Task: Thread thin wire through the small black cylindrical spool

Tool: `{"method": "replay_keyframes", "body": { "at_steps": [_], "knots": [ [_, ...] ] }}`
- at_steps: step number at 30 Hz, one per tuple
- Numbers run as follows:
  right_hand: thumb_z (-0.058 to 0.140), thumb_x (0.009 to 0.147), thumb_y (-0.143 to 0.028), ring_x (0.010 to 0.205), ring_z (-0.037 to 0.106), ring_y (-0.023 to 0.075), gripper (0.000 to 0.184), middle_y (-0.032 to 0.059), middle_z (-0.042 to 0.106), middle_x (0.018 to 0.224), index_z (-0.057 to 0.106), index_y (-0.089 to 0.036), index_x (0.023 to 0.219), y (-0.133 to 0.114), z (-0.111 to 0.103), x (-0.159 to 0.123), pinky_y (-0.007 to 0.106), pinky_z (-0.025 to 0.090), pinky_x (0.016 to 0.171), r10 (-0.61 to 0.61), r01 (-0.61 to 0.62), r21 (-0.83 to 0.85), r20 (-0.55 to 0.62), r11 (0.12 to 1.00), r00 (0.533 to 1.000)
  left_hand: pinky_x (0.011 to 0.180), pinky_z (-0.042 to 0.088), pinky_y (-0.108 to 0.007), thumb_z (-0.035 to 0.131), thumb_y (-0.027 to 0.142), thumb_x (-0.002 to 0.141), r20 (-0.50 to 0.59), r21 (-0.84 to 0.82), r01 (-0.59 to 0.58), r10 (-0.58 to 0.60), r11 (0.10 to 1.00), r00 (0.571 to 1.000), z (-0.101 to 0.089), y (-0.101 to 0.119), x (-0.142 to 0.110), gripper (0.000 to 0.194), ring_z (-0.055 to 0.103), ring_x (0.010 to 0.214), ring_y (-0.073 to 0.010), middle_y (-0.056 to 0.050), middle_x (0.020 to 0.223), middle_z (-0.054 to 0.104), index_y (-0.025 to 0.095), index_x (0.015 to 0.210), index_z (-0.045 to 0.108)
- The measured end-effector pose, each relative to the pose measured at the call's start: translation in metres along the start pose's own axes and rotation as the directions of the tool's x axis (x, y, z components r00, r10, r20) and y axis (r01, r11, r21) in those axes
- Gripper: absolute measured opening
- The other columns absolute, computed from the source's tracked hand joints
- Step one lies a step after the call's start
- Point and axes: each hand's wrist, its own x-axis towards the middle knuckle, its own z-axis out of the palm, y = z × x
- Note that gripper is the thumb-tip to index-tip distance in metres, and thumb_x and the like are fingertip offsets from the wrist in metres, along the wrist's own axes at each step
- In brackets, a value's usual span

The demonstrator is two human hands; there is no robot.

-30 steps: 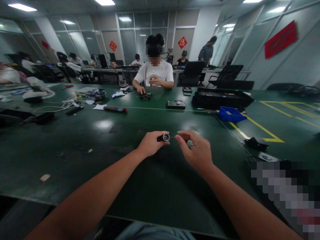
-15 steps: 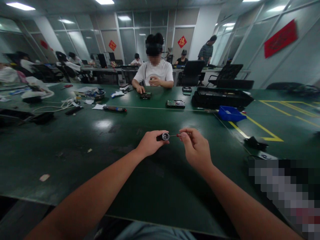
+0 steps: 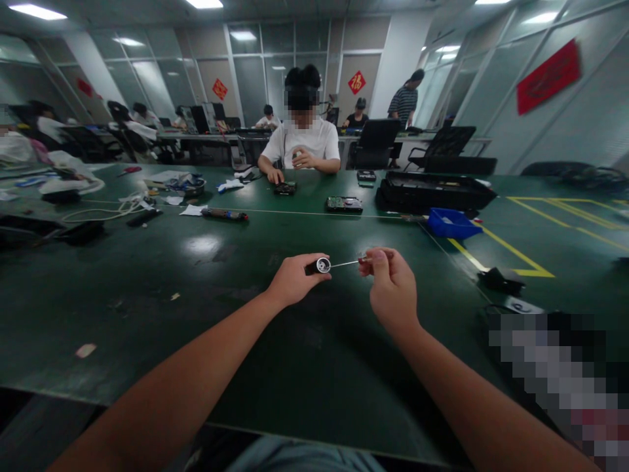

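My left hand is closed around a black cylinder, whose round, silver-rimmed open end faces me and slightly right. Small parts inside that end are too fine to make out. Pinched in my right hand is a screwdriver with a reddish, see-through handle. Its thin metal shaft points left, and the tip is at the rim of the cylinder's open end; whether it touches is hard to tell. Both hands are above the green table.
Across the table a co-worker handles a dark device. A circuit-board device, a black case and a blue bin lie ahead to the right. An electric screwdriver and cables lie to the left.
My right hand has moved a little right, away from the cylinder, with the screwdriver, and more of its shaft now shows. My left hand keeps the cylinder almost in place.
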Motion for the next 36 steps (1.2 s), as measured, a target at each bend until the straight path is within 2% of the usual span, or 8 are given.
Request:
{"method": "replay_keyframes", "body": {
  "at_steps": [5, 13, 16, 20, 27, 30, 33, 36],
  "knots": [
    [0.046, 0.102, -0.040, 0.075, 0.067, 0.0176, 0.026, 0.0044, 0.071, 0.083, 0.062, -0.020, 0.101, -0.004, 0.001, -0.005, 0.034, 0.052, 0.072, -0.133, 0.136, -0.166, 0.034, 0.977, 0.991, 0.092, 0.053, -0.036, 0.082, 0.028, 0.079, 0.012, 0.013, 0.010, -0.010, 1.000, 1.000, 0.001, 0.003, -0.001, 0.040, 0.070, 0.105, -0.0224, -0.003, 0.115, 0.076, 0.025, 0.118, 0.073],
    [0.047, 0.102, -0.039, 0.073, 0.068, 0.0169, 0.025, 0.0034, 0.072, 0.082, 0.063, -0.020, 0.103, -0.004, -0.001, -0.005, 0.031, 0.050, 0.068, -0.199, 0.223, -0.275, 0.110, 0.935, 0.974, 0.091, 0.053, -0.035, 0.083, 0.029, 0.078, 0.004, 0.035, -0.014, 0.014, 0.999, 1.000, 0.001, 0.000, -0.001, 0.040, 0.070, 0.105, -0.0225, -0.003, 0.114, 0.076, 0.025, 0.117, 0.074],
    [0.058, 0.096, -0.043, 0.062, 0.064, 0.0153, 0.025, 0.0006, 0.070, 0.071, 0.066, -0.020, 0.088, -0.009, -0.004, -0.003, 0.029, 0.046, 0.063, -0.221, 0.254, -0.386, 0.129, 0.887, 0.967, 0.093, 0.053, -0.035, 0.083, 0.030, 0.078, 0.017, 0.046, -0.026, 0.026, 0.999, 1.000, 0.001, -0.001, -0.002, 0.040, 0.070, 0.105, -0.0227, -0.003, 0.115, 0.076, 0.025, 0.117, 0.073],
    [0.064, 0.089, -0.050, 0.052, 0.056, 0.0137, 0.037, -0.0010, 0.064, 0.061, 0.059, -0.021, 0.067, -0.012, -0.006, -0.002, 0.028, 0.040, 0.055, -0.231, 0.254, -0.484, 0.108, 0.837, 0.967, 0.091, 0.054, -0.035, 0.082, 0.031, 0.079, 0.033, 0.050, -0.019, 0.017, 0.999, 0.999, 0.000, 0.000, -0.002, 0.040, 0.070, 0.102, -0.0221, -0.003, 0.113, 0.076, 0.025, 0.118, 0.073],
    [0.053, 0.096, -0.032, 0.076, 0.068, 0.0196, 0.014, 0.0049, 0.072, 0.085, 0.063, -0.022, 0.097, -0.013, -0.006, -0.003, 0.032, 0.049, 0.069, -0.248, 0.336, -0.349, 0.274, 0.875, 0.929, 0.091, 0.054, -0.035, 0.082, 0.030, 0.079, 0.037, 0.035, -0.008, 0.006, 0.999, 0.999, 0.001, -0.002, -0.003, 0.041, 0.070, 0.102, -0.0217, -0.003, 0.114, 0.076, 0.025, 0.119, 0.073],
    [0.050, 0.098, -0.033, 0.070, 0.065, 0.0183, 0.016, 0.0033, 0.069, 0.080, 0.062, -0.023, 0.096, -0.015, -0.006, -0.004, 0.031, 0.047, 0.065, -0.231, 0.340, -0.348, 0.317, 0.874, 0.920, 0.090, 0.055, -0.034, 0.082, 0.030, 0.079, 0.036, 0.038, 0.006, -0.007, 0.999, 0.999, 0.002, -0.002, -0.003, 0.041, 0.071, 0.100, -0.0218, -0.003, 0.112, 0.076, 0.025, 0.119, 0.073],
    [0.046, 0.100, -0.036, 0.064, 0.062, 0.0166, 0.022, 0.0028, 0.069, 0.079, 0.063, -0.022, 0.099, -0.013, -0.007, -0.006, 0.031, 0.044, 0.062, -0.221, 0.314, -0.339, 0.284, 0.887, 0.933, 0.090, 0.055, -0.035, 0.082, 0.031, 0.078, 0.029, 0.055, 0.024, -0.025, 0.998, 0.999, 0.002, 0.000, -0.002, 0.042, 0.071, 0.097, -0.0224, -0.003, 0.110, 0.077, 0.025, 0.119, 0.074],
    [0.051, 0.099, -0.036, 0.076, 0.067, 0.0190, 0.021, 0.0046, 0.072, 0.088, 0.062, -0.021, 0.108, -0.009, -0.005, -0.006, 0.033, 0.049, 0.069, -0.190, 0.237, -0.237, 0.204, 0.942, 0.960, 0.090, 0.055, -0.035, 0.082, 0.032, 0.078, 0.018, 0.058, 0.042, -0.043, 0.997, 0.999, 0.001, 0.001, -0.002, 0.043, 0.071, 0.097, -0.0231, -0.003, 0.108, 0.077, 0.025, 0.119, 0.074]
  ]
}}
